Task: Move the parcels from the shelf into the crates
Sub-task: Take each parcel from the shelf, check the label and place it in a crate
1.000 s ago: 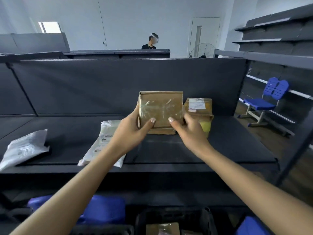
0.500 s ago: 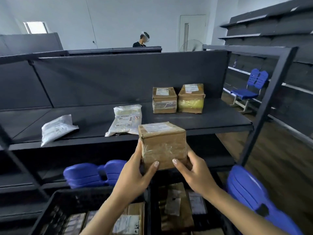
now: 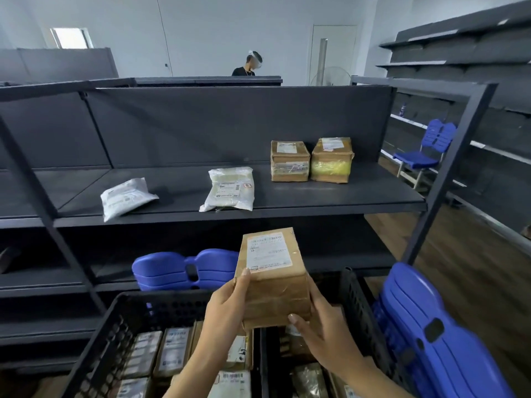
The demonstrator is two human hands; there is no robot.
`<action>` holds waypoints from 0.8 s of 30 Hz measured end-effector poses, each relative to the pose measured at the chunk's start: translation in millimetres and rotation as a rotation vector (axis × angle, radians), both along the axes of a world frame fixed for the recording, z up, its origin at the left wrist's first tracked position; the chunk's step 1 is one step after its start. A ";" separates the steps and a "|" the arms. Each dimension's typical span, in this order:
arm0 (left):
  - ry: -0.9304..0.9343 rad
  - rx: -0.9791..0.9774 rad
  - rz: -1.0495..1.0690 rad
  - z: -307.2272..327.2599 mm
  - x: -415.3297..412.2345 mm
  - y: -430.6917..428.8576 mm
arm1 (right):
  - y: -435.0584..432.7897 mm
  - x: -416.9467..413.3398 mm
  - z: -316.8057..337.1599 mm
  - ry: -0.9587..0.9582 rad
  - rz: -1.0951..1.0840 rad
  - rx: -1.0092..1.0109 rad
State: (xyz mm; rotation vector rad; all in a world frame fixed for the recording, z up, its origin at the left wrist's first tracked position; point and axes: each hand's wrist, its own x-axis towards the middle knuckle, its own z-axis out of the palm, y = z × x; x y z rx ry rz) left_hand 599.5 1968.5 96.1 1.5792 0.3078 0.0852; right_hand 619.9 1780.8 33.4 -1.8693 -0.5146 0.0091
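At 6 o'clock, nearest the camera, the left hand [image 3: 227, 314] and right hand [image 3: 324, 337] grip a brown cardboard parcel [image 3: 273, 280] between them, the left thumb on its top edge and the right thumb on its front face, with its white label facing up. The parcel hangs in the air above the join of two black mesh crates: the left crate [image 3: 161, 297] at 7 o'clock is packed with labelled parcels [image 3: 172, 351], and the right crate [image 3: 356, 311] at 5 o'clock also holds some. A blue plastic seat back [image 3: 431, 340] stands just beside the right crate at 4 o'clock, and another [image 3: 184, 268] lies behind the left crate. Farther off, the dark shelf [image 3: 316, 196] carries two white mailer bags, one at 9 o'clock [image 3: 126, 198] and one near the centre [image 3: 230, 189], and two brown boxes [image 3: 290, 160] [image 3: 332, 159] touching side by side at 1 o'clock. Beyond the shelf, a person [image 3: 247, 64] stands at 12 o'clock.
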 end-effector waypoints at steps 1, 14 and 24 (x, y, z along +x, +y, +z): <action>-0.016 0.001 0.018 0.6 -0.9 -1.7 | 0.1 0.0 0.9 -0.008 0.000 -0.002; -0.311 0.002 0.171 -9.9 -25.7 -27.3 | -2.2 22.3 61.8 0.479 0.116 0.256; -0.182 -0.093 0.027 -20.2 -13.9 -15.4 | -8.8 30.0 54.7 0.439 0.070 0.292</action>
